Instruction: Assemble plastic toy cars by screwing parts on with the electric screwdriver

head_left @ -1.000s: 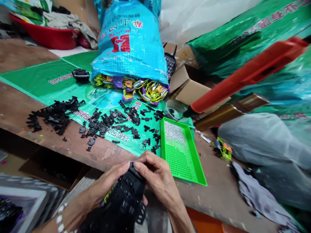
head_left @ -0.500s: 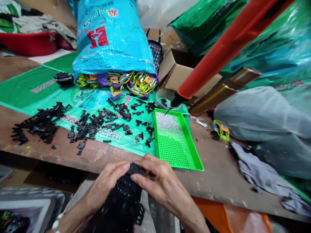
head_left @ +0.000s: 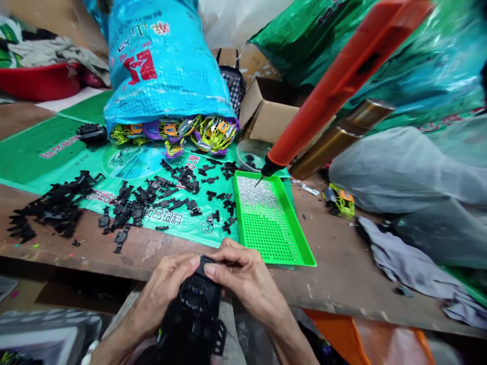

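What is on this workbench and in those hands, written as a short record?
Left hand: gripping black plastic assembly
Right hand: thumb on the assembly's far end
Green tray: small silvery pieces, mostly at far end
Blue sack: yellow-and-purple pieces at its mouth
Green sheet: scattered black parts
Red tool: slanting, tip above tray

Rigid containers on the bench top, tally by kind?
Green rectangular perforated plastic tray: 1
Open brown cardboard box: 1
Round clear plastic tub: 1
Red round basin: 1
Total: 4
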The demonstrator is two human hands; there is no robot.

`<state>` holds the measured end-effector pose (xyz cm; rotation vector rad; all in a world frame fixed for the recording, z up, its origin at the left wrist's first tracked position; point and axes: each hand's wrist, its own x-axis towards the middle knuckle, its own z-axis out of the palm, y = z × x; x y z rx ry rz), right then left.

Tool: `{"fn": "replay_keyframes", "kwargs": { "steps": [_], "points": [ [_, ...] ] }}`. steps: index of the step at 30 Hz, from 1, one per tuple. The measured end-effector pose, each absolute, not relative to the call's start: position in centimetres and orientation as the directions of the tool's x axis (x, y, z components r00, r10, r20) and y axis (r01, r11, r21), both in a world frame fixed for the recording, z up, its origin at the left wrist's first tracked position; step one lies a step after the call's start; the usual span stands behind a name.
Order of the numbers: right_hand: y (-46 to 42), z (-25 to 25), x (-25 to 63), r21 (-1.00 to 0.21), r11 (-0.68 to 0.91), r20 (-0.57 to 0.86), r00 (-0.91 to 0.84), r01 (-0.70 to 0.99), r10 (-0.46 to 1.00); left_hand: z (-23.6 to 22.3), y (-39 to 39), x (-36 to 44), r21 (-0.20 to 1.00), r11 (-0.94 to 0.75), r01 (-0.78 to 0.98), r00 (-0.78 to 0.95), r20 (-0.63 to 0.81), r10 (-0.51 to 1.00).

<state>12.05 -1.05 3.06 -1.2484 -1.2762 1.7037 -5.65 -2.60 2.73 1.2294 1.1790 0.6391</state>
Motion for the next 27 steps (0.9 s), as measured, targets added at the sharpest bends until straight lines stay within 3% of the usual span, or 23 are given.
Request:
{"fn": "replay_keyframes", "kwargs": {
  "steps": [3, 8, 11, 24, 27],
  "points": [
    [-1.2, 2.7, 12.0, -0.948, -0.317, -0.304, -0.252, -0.012, 0.919, 2.4, -2.0, -5.5, 0.948, 0.229, 0.221, 0.283, -0.287, 0.915],
    [-0.8, 2.7, 12.6, -0.989, -0.145, -0.143, -0.140, -0.003, 0.980, 2.9, -1.3, -4.4, 0.869, 0.495, 0.003, 0.122, -0.491, 0.862],
    [-0.6, 2.8, 13.1, -0.996, -0.091, -0.092, -0.121, 0.015, 0.988, 3.2, -1.4, -3.6, 0.829, 0.549, -0.105, 0.080, -0.543, 0.836],
    [0.1, 1.2, 11.8, -0.959, 0.097, 0.073, -0.096, 0.267, 0.993, 1.1, -0.1, -4.6, 0.879, 0.476, 0.026, -0.033, -0.475, 0.879],
    [-0.2, 0.1, 11.2, -0.912, 0.166, 0.130, -0.122, 0.374, 0.984, 1.3, 0.1, -6.5, 0.892, 0.452, 0.001, -0.188, -0.444, 0.876]
  ]
}}
